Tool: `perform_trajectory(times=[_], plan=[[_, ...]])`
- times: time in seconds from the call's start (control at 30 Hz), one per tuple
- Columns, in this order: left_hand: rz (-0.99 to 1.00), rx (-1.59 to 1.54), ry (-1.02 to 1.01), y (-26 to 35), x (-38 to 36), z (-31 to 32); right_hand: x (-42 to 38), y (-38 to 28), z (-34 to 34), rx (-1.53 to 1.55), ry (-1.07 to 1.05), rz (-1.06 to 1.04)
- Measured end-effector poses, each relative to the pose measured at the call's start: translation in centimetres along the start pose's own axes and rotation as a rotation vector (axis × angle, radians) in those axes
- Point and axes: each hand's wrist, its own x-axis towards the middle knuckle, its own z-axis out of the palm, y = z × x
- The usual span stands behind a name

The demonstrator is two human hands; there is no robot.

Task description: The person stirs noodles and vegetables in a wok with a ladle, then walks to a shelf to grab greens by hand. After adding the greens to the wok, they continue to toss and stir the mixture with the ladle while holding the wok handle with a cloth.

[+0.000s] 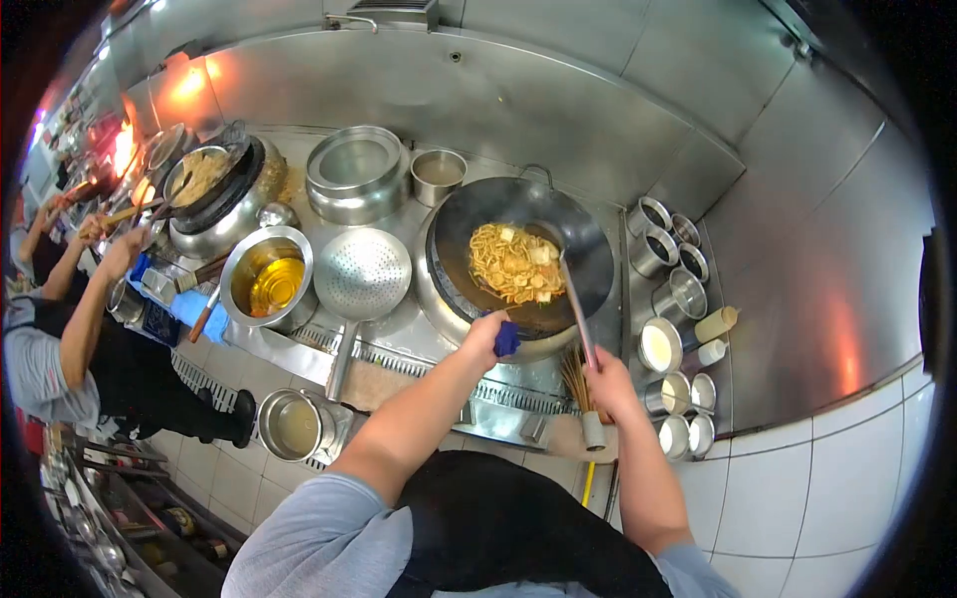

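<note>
A black wok (pixel 590 261) sits on the stove ring in front of me, with noodles and pale chunks (pixel 513 261) in its middle. My left hand (pixel 484 339) is closed on a dark blue cloth (pixel 506 339) at the wok's near rim; any handle under it is hidden. Closed round a long-handled ladle (pixel 578 311) is my right hand (pixel 610 385). The ladle reaches into the wok, its head at the right side of the noodles. A bamboo brush (pixel 576 379) lies close to my right hand.
A perforated strainer (pixel 363 274) and a pot of yellow oil (pixel 234 284) are on the left. Metal containers (pixel 658 347) and bottles line the right. Another person (pixel 60 349) works at a second wok (pixel 254 189) on the far left. A pot (pixel 291 427) hangs low.
</note>
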Motion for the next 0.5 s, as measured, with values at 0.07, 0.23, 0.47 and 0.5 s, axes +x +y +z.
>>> perform_trajectory(times=[0.07,0.23,0.47,0.5], plan=[[0.020,-0.047,0.008,0.0,0.2,0.0,-2.0,-3.2,-2.9,0.239,-0.109,0.120],[-0.016,-0.044,0.004,0.0,-0.3,0.1,1.3,-2.5,-3.8,0.267,0.043,0.151],[-0.025,-0.079,-0.020,0.1,0.2,-0.4,5.5,-3.0,1.5,0.426,-0.167,0.171],[-0.015,-0.056,-0.029,-0.1,0.2,-0.5,5.2,-4.5,1.0,0.425,-0.224,0.142]])
